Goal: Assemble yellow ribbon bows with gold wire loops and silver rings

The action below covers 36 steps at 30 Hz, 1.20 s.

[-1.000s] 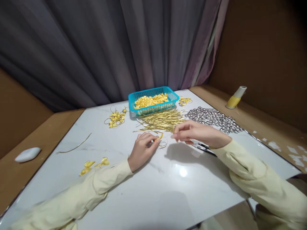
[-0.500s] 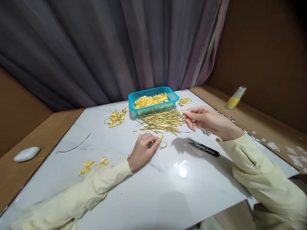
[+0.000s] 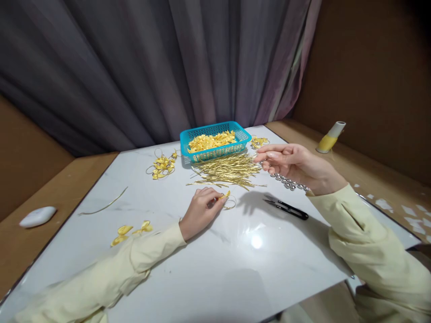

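Note:
My left hand rests on the white table with its fingers pinched on a small yellow ribbon bow that has a gold loop. My right hand hovers over the silver bells, beside the right end of the pile of gold wire ties. Its thumb and fingers are pinched together; whatever they hold is too small to make out. Black thread snips lie on the table between the two hands.
A blue basket of yellow ribbon pieces stands at the back. Finished yellow bows lie left of it, more to its right, two near my left sleeve. A yellow thread spool, a white object and a loose gold strand lie around.
My right hand moved from beside the left hand up and right to the edge of the bells, uncovering the snips. My left hand stayed put with the bow.

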Tool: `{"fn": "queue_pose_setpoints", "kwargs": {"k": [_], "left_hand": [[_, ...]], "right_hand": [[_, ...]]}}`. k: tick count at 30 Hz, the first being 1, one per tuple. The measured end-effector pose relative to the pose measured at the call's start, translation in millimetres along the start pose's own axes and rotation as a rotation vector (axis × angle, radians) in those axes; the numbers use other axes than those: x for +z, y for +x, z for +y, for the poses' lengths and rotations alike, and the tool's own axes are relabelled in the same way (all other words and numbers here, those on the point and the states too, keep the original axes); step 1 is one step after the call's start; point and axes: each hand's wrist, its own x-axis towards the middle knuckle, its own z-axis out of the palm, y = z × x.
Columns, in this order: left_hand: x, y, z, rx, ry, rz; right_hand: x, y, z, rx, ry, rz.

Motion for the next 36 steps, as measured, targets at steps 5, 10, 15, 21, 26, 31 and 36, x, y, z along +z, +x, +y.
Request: {"fn": "queue_pose_setpoints", "kwargs": {"k": [5,10,15,21,26,31,36], "left_hand": [[-1.3,0,1,0.009,-0.013,-0.021],[-1.7,1,2,0.004,-0.067,-0.038],[-1.1,2,3,-0.071,-0.226,-0.066],[-1.0,0,6,-0.142,-0.394,-0.135],[-1.6,0,8,-0.152,-0.426,-0.162],[-2.6,1,10,-0.148,-0.423,-0.178],[-2.4,2,11,-0.146,-0.414,-0.18]], "right_hand": [[1,2,4,-0.032,-0.066,0.07],[-1,5,9,-0.067,-0.191,0.209],[1,7,12,-0.146,-0.503,0.318],[5,4,12,-0.164,-0.43,0.176],[5,2,11,-0.082,-0.374,0.103],[15,1,12,0.06,-0.615,-0.1],[22,0,11,0.081,-0.782,-0.224]]}}
